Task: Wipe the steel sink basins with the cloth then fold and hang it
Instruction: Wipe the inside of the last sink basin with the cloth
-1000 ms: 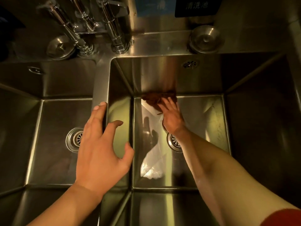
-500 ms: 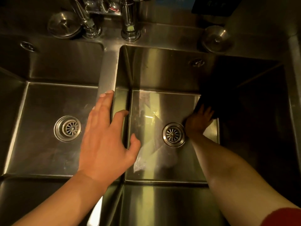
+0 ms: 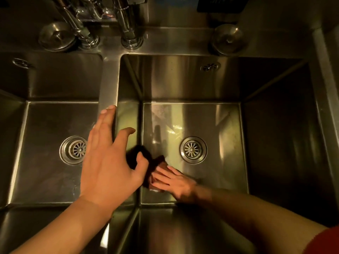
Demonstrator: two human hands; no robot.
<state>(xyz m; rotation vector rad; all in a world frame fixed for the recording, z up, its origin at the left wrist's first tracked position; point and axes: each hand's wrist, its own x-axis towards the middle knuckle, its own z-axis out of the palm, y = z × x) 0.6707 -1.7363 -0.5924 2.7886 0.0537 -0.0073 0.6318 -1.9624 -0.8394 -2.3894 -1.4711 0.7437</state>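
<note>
Your right hand (image 3: 172, 182), fingers flat, has swept the cloth (image 3: 146, 162) from far-right corner to near-left floor; left hand (image 3: 110, 162) open, braced; wiping continues.

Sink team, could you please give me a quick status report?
Left hand open, resting on the divider. Right hand flat, pressing the cloth on the right basin floor, near-left corner. Nothing in the way.

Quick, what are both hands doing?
Left hand: open, resting on the divider.
Right hand: open, pressing the cloth flat on the basin floor.
</note>
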